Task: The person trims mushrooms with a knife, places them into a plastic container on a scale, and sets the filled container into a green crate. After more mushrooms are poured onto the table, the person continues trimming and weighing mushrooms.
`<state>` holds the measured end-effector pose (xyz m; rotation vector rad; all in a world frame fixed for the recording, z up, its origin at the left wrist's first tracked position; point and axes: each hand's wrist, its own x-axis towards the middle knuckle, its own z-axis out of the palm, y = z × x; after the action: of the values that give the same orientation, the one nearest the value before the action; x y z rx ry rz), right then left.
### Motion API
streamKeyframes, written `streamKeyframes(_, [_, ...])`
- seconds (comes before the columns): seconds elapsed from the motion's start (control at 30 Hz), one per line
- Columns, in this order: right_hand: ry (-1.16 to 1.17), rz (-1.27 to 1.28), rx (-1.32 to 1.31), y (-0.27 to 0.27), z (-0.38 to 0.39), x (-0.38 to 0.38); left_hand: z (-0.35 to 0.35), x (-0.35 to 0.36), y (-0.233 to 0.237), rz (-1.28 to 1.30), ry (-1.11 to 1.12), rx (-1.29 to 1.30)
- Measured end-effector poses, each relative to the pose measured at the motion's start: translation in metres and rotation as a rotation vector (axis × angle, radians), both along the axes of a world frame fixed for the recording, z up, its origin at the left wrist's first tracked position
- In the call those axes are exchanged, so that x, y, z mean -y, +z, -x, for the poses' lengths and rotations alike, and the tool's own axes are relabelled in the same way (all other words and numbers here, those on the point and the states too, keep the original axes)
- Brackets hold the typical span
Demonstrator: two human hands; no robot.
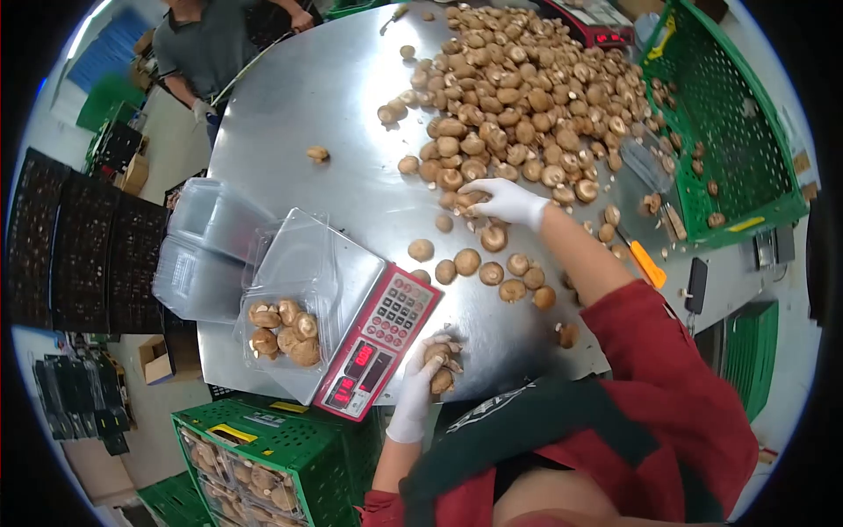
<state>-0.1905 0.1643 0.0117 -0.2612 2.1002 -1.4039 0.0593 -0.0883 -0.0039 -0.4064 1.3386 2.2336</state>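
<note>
A big heap of brown mushrooms [527, 97] covers the far part of the steel table. At its near edge my white-gloved right hand [509, 202] has its fingers closed over a mushroom [470, 200]. My left hand [420, 383], also gloved, is closed around a few mushrooms [442, 367] near the table's front edge, just right of the scale. Several loose mushrooms [490, 273] lie between my hands. On the red-framed digital scale [386, 325], a clear plastic punnet [329, 338] with several mushrooms stands on the plate.
Stacked clear punnets [198, 277] stand left of the scale. A green crate [729, 123], a knife with an orange handle [648, 263] and a second scale [606, 35] are at the right and back. Below left sits a green crate [263, 430] of filled punnets. A person [206, 48] stands across the table.
</note>
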Motion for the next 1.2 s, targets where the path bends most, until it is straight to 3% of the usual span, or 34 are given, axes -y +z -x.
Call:
streamKeyframes(0.1, [-0.033, 0.319, -0.109, 0.002, -0.008, -0.003, 0.005, -0.007, 0.0, -0.023, 0.033, -0.04])
streamKeyframes(0.2, [-0.032, 0.618, 0.285, 0.016, -0.019, 0.005, 0.007, -0.017, 0.001, -0.002, 0.077, -0.037])
streamKeyframes(0.37, [-0.034, 0.796, 0.451, 0.013, -0.038, 0.027, -0.001, -0.026, 0.014, 0.032, 0.111, -0.057])
streamKeyframes(0.5, [-0.05, 0.773, 0.552, 0.026, -0.049, 0.043, 0.0, -0.019, 0.027, 0.069, 0.12, -0.109])
streamKeyframes(0.63, [0.12, 0.563, 0.387, 0.005, -0.062, 0.023, 0.007, -0.007, 0.034, 0.156, 0.098, -0.134])
streamKeyframes(0.73, [0.039, 0.194, 0.011, 0.014, -0.098, -0.034, 0.009, -0.002, 0.023, 0.101, 0.068, -0.138])
streamKeyframes(0.93, [-0.147, -0.255, 0.203, 0.072, -0.23, -0.159, 0.025, -0.014, 0.009, 0.025, -0.15, -0.168])
streamKeyframes(0.97, [-0.189, -0.129, 0.146, 0.054, -0.263, -0.18, 0.027, -0.018, 0.006, -0.005, -0.164, -0.166])
streamKeyframes(1.07, [-0.299, -0.553, 0.083, 0.044, -0.327, -0.212, 0.031, -0.02, 0.012, 0.018, -0.203, -0.24])
streamKeyframes(1.13, [-0.48, -0.393, 0.073, 0.041, -0.319, -0.196, 0.037, -0.018, 0.031, 0.171, -0.233, -0.282])
streamKeyframes(1.2, [-0.583, -0.141, 0.024, 0.05, -0.295, -0.165, 0.04, -0.01, 0.049, 0.338, -0.071, -0.486])
